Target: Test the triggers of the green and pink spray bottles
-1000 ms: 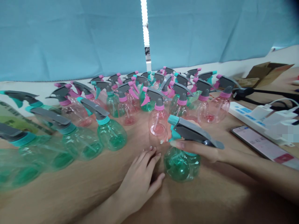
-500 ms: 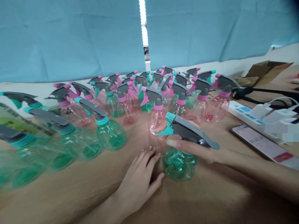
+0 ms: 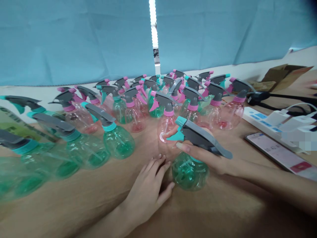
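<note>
My right hand [image 3: 210,155] is closed round the neck of a green spray bottle [image 3: 190,172], just under its grey head with a turquoise nozzle and trigger. A finger reaches forward by the trigger; the thumb lies along the near side. The bottle stands upright on the table. My left hand [image 3: 148,185] lies palm down on the tabletop just left of this bottle, fingers stretched out and slightly apart, holding nothing. Behind the held bottle stands a pink spray bottle [image 3: 169,114]. To the left is another green spray bottle [image 3: 119,142] with a turquoise collar.
Several pink and green spray bottles crowd the back of the wooden table [image 3: 133,165], and more green ones line the left. At right lie a phone [image 3: 277,153], a white power strip [image 3: 260,119] with chargers, a black headset [image 3: 259,97] and a cardboard box [image 3: 284,77]. A blue cloth [image 3: 74,39] hangs behind.
The view has shifted very slightly. My right hand keeps its hold on the green spray bottle, and my left hand rests in the same place.
</note>
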Tool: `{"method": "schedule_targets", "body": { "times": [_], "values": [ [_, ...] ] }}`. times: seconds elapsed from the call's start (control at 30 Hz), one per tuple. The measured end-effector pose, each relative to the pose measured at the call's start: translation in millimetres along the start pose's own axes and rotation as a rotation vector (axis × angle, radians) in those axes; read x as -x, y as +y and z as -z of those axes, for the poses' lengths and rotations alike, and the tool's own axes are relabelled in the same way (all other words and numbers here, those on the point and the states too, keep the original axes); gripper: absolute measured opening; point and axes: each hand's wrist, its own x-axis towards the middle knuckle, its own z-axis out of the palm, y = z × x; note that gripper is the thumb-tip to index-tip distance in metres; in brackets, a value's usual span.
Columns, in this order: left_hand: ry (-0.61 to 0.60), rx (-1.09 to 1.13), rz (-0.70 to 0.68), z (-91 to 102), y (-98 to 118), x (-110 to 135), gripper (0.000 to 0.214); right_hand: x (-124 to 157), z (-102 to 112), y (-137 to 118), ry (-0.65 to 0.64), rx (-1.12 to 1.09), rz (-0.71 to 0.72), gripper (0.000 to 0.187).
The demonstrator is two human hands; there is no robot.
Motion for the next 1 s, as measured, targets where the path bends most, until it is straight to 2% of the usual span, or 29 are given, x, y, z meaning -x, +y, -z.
{"method": "schedule_targets", "body": {
  "times": [0.13, 0.43, 0.8, 1.0],
  "values": [
    [0.017, 0.004, -0.002, 0.0, 0, 0, 0.043, -1, 0, 1, -0.004, 0.007, 0.008, 0.014],
    [-0.043, -0.024, 0.004, 1.0, 0, -1, 0.044, 1, -2, 9, 0.031, 0.015, 0.026, 0.016],
    [0.003, -0.008, -0.003, -0.8, -1, 1, 0.042, -2, -4, 11, 0.054, 0.041, 0.04, 0.016],
    [0.023, 0.003, -0.004, 0.0, -1, 1, 0.041, -1, -2, 11, 0.019, -0.005, 0.025, 0.018]
  ]
}}
